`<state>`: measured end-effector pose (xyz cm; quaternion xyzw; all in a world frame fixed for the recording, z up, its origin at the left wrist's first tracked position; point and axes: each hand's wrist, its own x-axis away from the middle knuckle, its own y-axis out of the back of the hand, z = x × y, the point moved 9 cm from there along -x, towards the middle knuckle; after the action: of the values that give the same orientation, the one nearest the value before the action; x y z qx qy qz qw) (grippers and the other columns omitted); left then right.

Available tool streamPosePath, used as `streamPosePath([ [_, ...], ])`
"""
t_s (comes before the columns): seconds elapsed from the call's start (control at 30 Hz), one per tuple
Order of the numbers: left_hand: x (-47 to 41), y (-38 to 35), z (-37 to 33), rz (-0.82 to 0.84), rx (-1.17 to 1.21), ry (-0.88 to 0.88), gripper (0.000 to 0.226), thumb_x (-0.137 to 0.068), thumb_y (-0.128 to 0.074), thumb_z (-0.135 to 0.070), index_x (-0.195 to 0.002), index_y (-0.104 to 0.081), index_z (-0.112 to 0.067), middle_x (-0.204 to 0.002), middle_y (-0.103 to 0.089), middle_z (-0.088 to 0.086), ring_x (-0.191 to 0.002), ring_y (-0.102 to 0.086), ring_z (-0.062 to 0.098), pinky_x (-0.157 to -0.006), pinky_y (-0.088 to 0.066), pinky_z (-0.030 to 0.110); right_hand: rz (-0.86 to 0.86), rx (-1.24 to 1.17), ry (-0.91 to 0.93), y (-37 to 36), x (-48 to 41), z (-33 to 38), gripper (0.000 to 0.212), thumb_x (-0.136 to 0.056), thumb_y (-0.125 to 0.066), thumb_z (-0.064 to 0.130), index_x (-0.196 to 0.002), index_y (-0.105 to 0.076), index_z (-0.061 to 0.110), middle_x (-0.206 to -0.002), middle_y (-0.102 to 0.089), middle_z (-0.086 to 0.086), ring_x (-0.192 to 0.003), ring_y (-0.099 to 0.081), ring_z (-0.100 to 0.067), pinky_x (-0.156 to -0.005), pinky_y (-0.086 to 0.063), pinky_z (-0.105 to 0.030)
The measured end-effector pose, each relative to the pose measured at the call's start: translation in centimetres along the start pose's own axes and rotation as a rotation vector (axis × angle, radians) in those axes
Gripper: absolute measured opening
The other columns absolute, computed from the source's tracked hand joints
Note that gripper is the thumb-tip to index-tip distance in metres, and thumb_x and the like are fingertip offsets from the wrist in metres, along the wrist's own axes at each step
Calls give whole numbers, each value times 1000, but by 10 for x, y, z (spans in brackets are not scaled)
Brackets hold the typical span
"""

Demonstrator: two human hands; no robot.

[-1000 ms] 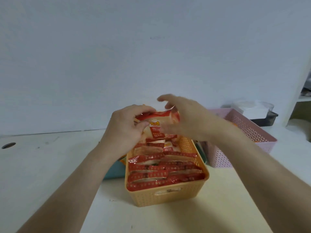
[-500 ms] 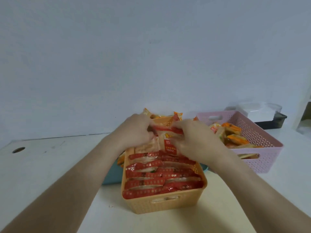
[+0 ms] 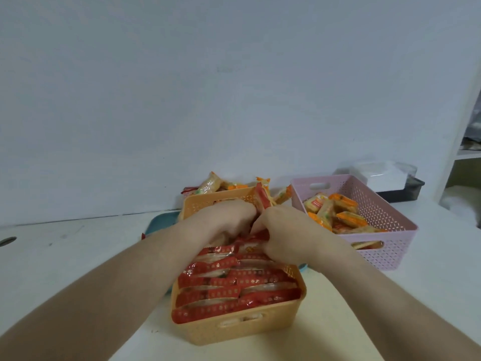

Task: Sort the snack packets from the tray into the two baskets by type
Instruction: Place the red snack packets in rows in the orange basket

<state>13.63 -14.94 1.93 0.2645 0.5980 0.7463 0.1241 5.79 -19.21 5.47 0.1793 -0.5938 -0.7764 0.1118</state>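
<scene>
Both forearms reach forward, left hand [image 3: 223, 221] and right hand [image 3: 283, 230] curled, knuckles nearly touching.

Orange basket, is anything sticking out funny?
Yes. One red packet stands up, tilted, above the orange basket by both hands, while the other red packets lie in neat rows.

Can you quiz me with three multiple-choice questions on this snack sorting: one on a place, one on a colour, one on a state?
1. Where is the pink basket?
A. right of the orange basket
B. left of it
C. stacked on it

2. What colour are the packets in the orange basket?
A. green
B. red
C. blue

3. How do the left hand and right hand stand?
A. resting flat on the table
B. both down in the orange basket, on the packets
C. raised overhead

Answers: A, it stands at the right; B, red wrappers fill it; B, fingers among the packets.
</scene>
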Motion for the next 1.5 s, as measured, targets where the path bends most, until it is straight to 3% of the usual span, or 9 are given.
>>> streamPosePath([
  [0.13, 3, 4, 9, -106, 89, 58, 26, -83, -61, -19, -61, -49, -18, -59, -49, -1, -56, -44, 18, -55, -38, 31, 3, 149, -9, 2, -3, 6, 19, -81, -55, 7, -93, -69, 14, -82, -59, -1, -78, -57, -23, -60, -46, -32],
  [0.33, 36, 40, 15, -615, -217, -8, 20, -85, -60, -23, -103, -52, -20, -104, -58, 2, -104, -52, 25, -73, -40, 35, 32, 258, 25, 2, -12, 14, 19, -86, -58, 13, -103, -67, 16, -92, -62, -4, -86, -60, -27, -67, -49, -33],
  [0.5, 45, 29, 21, -583, 60, -58, 20, -83, -60, -23, -95, -48, -33, -91, -65, -8, -88, -59, 18, -49, -24, 25, 30, -40, 36, 21, -6, 4, 17, -85, -65, 36, -85, -76, 23, -79, -71, 5, -76, -64, -13, -73, -55, -32],
  [0.63, 41, 17, 12, -383, 208, -95, 24, -88, -62, -32, -112, -63, -27, -99, -69, -6, -91, -62, 15, -73, -49, 32, -342, -300, -106, 71, 3, -38, 7, -82, -71, 28, -87, -72, 24, -82, -71, 8, -84, -66, -11, -78, -54, -31],
  [0.8, 46, 17, 16, -217, 555, -101, 40, -101, -39, -42, -92, -67, -15, -70, -62, -9, -62, -60, 3, -68, -49, 30, -223, -229, -76, 50, -4, -38, 23, -85, -68, 35, -107, -67, 30, -103, -68, 10, -99, -61, -9, -90, -50, -34],
  [0.9, 54, 38, 31, -389, 726, -97, 26, -99, -50, -30, -100, -70, -14, -85, -68, -11, -82, -65, 6, -86, -53, 32, -135, -107, 14, 32, -10, -16, 27, -88, -60, 41, -112, -67, 31, -113, -67, 10, -105, -57, -10, -93, -46, -33],
  [1.13, 48, -6, 47, -240, 274, -13, 48, -78, -68, -34, -124, -55, -32, -104, -64, -20, -100, -58, 5, -90, -51, 37, -184, -100, -129, 41, -10, -59, 29, -86, -57, 17, -113, -50, 25, -116, -63, 1, -109, -55, -21, -91, -47, -43],
  [1.3, 50, 11, 44, -335, 29, 33, 57, -80, -69, -42, -133, -50, -35, -121, -58, -10, -119, -49, 16, -93, -45, 37, 107, 405, -149, 0, -13, -67, 52, -82, -62, 48, -125, -38, 31, -127, -57, 4, -130, -39, -23, -100, -31, -54],
  [1.5, 70, 8, 58, -286, -152, 149, 50, -89, -50, -51, -137, -42, -43, -135, -50, -7, -131, -36, 22, -100, -32, 46, 74, 470, -90, -18, -19, -62, 62, -79, -66, 43, -131, -34, 32, -112, -64, 4, -117, -52, -24, -98, -26, -57],
])
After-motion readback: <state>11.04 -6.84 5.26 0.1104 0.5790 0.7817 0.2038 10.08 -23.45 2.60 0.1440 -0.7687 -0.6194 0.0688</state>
